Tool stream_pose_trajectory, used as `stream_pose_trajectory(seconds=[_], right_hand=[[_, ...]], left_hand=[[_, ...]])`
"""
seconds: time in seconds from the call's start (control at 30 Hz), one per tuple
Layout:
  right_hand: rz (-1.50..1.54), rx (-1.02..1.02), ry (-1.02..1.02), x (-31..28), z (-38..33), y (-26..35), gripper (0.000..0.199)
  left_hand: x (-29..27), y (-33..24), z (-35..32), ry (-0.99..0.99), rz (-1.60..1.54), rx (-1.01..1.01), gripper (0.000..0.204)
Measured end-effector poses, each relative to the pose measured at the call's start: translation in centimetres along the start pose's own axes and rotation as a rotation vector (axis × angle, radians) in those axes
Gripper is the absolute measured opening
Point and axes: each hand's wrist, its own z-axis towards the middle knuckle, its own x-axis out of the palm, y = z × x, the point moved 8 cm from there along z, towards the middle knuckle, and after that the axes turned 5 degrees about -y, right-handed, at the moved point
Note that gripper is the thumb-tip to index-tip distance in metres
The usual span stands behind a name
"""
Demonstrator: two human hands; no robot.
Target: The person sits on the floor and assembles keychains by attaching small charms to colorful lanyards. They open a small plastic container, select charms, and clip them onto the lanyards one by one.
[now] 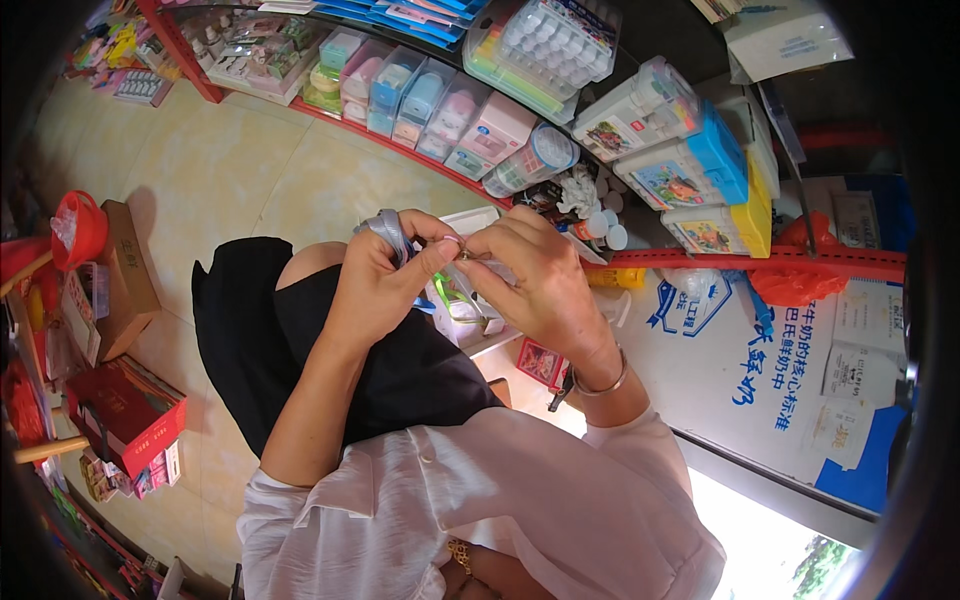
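My two hands meet in front of my lap, fingertips almost touching. My left hand [393, 262] is closed, thumb against index finger, with a folded grey ribbon [384, 229] looped over its fingers. A thin pink band [455, 239] shows at its fingertips. My right hand [530, 265] pinches a small metal-coloured piece [463, 254] right beside that band; its exact kind is too small to make out. Beneath the hands, partly covered by them, is a white box [470, 332] with a bright green strap [452, 292] in it.
Red-edged shelving [400, 152] curves along the far side, filled with clear boxes and stationery cases. A white printed board [740, 360] stands at right. On the left are a red basket [80, 232], a brown carton [128, 270] and a red box [125, 415] by the tiled floor [220, 180].
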Motion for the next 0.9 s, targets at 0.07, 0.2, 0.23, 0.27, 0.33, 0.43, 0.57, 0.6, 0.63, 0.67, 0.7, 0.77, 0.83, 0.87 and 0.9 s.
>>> stream_pose_trajectory(seconds=[0.07,0.2,0.23,0.27,0.33,0.43,0.57,0.6,0.63,0.67,0.7,0.77,0.83,0.87,0.9], right_hand=[[0.013,-0.006,0.0,0.0,0.0,-0.1,0.015],[0.016,-0.022,0.004,0.2,-0.2,-0.4,0.014],[0.013,-0.026,0.007,0.2,-0.2,-0.4,0.014],[0.024,-0.027,0.001,0.2,-0.2,-0.4,0.014],[0.044,-0.028,-0.013,0.0,0.0,-0.3,0.013],[0.06,-0.035,-0.019,-0.2,0.1,-0.1,0.013],[0.066,-0.023,-0.033,-0.1,0.2,-0.2,0.014],[0.062,-0.02,-0.03,-0.1,0.3,-0.2,0.014],[0.058,-0.017,-0.026,0.0,0.3,-0.1,0.014],[0.057,-0.013,-0.029,0.0,0.3,-0.2,0.014],[0.055,-0.011,-0.032,0.1,0.4,-0.2,0.014],[0.056,-0.01,-0.039,0.1,0.4,-0.2,0.014],[0.062,-0.009,-0.045,0.1,0.5,-0.3,0.013],[0.066,-0.005,-0.044,0.1,0.5,-0.3,0.013],[0.068,-0.001,-0.043,0.1,0.5,-0.4,0.013]], left_hand=[[0.0,0.0,0.0,0.01,-0.022,-0.016,0.011],[0.1,0.4,-0.2,0.021,-0.031,-0.048,0.011],[0.0,0.2,-0.1,0.011,-0.021,-0.024,0.011],[0.0,0.1,-0.1,0.002,-0.011,0.0,0.011],[-0.2,0.0,0.0,-0.022,-0.027,0.005,0.013],[-0.5,0.2,-0.1,-0.044,-0.093,-0.054,0.016],[-0.6,0.7,0.0,-0.04,-0.119,-0.093,0.019],[-0.6,0.7,0.0,-0.045,-0.118,-0.093,0.019],[-0.7,0.8,0.0,-0.054,-0.123,-0.105,0.019],[-0.8,0.8,-0.1,-0.062,-0.129,-0.117,0.018],[-0.9,0.8,-0.1,-0.071,-0.135,-0.128,0.018],[-0.9,0.9,0.0,-0.071,-0.136,-0.122,0.018],[-0.9,0.9,-0.1,-0.077,-0.138,-0.127,0.016],[-0.9,0.9,-0.1,-0.084,-0.138,-0.134,0.016],[-0.8,0.9,-0.1,-0.09,-0.14,-0.141,0.015]])
